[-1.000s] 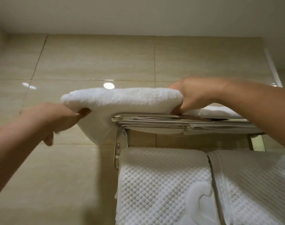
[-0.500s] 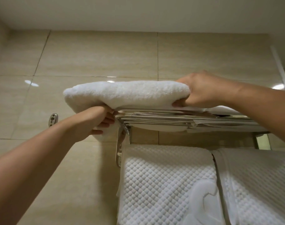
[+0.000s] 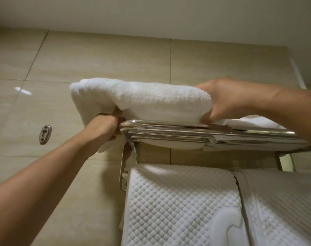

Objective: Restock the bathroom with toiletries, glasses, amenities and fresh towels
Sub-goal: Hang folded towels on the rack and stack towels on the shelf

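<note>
Nearest: two white waffle towels hang side by side, the left (image 3: 177, 210) and the right (image 3: 284, 210), under the chrome rack (image 3: 204, 132). Left hand (image 3: 105, 126) is at the rack's left corner, fingers curled up into the drooping end of the folded towel (image 3: 151, 100); grip likely, fingertips hidden. Right hand (image 3: 220, 103) clamps the towel's right end, thumb beneath. Towel lies on the rack, left end overhanging. Behind: tiled wall (image 3: 98, 55) with a metal bracket (image 3: 44, 134).
</note>
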`<state>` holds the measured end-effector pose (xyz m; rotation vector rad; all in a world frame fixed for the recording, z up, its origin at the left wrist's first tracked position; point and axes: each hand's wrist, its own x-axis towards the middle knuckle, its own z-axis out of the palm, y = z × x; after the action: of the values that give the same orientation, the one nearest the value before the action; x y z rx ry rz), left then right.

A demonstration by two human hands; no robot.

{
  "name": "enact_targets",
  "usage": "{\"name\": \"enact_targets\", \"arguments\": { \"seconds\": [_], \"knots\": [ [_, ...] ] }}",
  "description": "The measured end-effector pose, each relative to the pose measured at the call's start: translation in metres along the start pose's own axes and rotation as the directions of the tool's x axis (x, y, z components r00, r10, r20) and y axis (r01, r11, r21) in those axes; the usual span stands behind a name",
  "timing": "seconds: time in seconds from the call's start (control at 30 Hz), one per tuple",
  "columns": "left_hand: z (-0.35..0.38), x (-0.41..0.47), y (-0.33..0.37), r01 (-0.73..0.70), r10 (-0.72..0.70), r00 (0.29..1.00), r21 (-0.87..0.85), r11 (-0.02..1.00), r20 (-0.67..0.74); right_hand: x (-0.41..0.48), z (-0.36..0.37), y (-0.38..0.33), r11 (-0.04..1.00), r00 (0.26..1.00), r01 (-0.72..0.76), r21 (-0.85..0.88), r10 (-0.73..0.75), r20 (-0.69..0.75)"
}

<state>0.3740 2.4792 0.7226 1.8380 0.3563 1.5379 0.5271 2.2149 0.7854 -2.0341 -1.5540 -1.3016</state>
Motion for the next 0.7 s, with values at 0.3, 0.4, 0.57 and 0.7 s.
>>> {"name": "enact_targets", "arguments": {
  "seconds": [0.3,0.4,0.57,0.7],
  "knots": [
    [0.005,0.030,-0.005,0.062,-0.043,0.986,-0.112,0.992,0.163,0.030,0.021,0.021,0.998,0.966,0.066,0.002,-0.064,-0.250],
    [0.005,0.040,-0.009,0.004,0.026,0.982,-0.159,0.987,0.187,0.040,0.038,0.033,0.995,0.939,0.095,0.038,-0.077,-0.336],
    [0.007,0.039,-0.018,-0.088,0.118,0.965,-0.138,0.987,0.234,0.053,0.055,0.048,0.990,0.907,0.136,0.039,-0.108,-0.406],
    [0.010,0.042,-0.008,-0.062,0.089,0.961,-0.109,0.992,0.261,0.060,0.043,0.051,0.993,0.893,0.119,0.019,-0.098,-0.439]
  ]
}}
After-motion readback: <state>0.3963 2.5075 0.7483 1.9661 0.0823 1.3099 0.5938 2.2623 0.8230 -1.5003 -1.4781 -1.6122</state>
